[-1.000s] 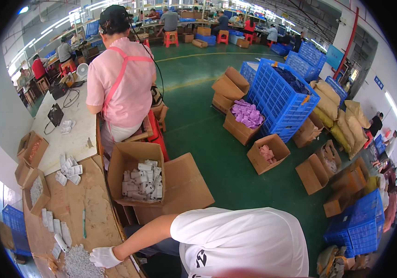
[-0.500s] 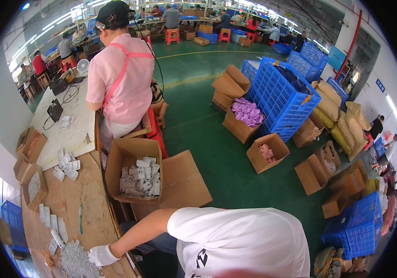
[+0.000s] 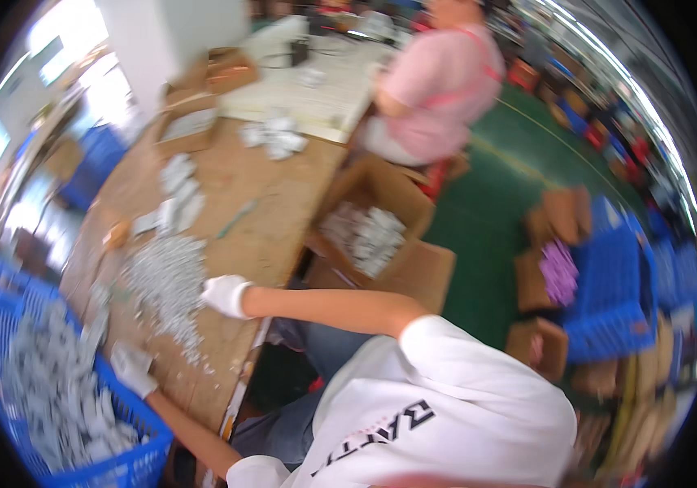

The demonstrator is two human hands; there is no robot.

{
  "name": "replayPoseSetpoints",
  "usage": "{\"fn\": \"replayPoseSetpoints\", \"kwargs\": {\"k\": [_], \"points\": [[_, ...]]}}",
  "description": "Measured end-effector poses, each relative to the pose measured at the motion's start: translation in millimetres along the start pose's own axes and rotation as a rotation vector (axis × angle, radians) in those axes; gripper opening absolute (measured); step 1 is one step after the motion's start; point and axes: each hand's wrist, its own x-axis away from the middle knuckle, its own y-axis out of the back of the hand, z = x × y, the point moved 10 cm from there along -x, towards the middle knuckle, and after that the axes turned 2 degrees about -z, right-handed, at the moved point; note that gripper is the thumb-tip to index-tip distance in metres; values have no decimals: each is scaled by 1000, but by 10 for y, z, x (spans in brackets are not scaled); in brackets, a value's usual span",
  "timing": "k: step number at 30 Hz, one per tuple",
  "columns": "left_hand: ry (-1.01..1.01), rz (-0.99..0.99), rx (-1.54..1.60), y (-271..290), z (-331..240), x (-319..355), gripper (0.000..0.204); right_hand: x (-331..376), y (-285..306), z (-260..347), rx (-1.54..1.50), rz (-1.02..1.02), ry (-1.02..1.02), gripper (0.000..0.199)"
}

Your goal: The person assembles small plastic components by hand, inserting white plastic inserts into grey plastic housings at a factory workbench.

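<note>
My right hand (image 3: 225, 296), in a white glove, rests on the wooden table top (image 3: 275, 191) at the right edge of a heap of small pale grey-white pieces (image 3: 165, 272). Its fingers look curled together; whatever they may hold is hidden. Lower left, my left hand (image 3: 132, 368), also white-gloved, is at the table edge beside a blue plastic basket (image 3: 133, 455) full of pale grey strip-like parts (image 3: 60, 390). Motion blur smears its fingers. A similar pale strip (image 3: 98, 313) lies just above it. Longer white parts (image 3: 179, 195) lie beyond the heap.
A teal pen-like tool (image 3: 237, 220) and a group of white parts (image 3: 274, 137) lie farther along the table. An open carton (image 3: 413, 195) of white parts stands right of the table. Beyond it sits a person in pink (image 3: 446, 89). Small boxes (image 3: 186, 130) line the far left edge.
The view has swung left and down, showing the basket and my left hand, both out of view before. My right hand is still at the heap's edge.
</note>
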Motion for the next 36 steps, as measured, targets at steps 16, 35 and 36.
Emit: {"fn": "replayPoseSetpoints", "kwargs": {"k": [16,35,36], "points": [[702,-224,918,960,143,63,17,-5,110,631,-107,-116,212,11],[756,-300,566,1743,-591,214,24,-39,135,596,-242,-122,210,15],[804,-316,524,1954,-712,255,23,11,281,696,-356,-244,261,14]]}}
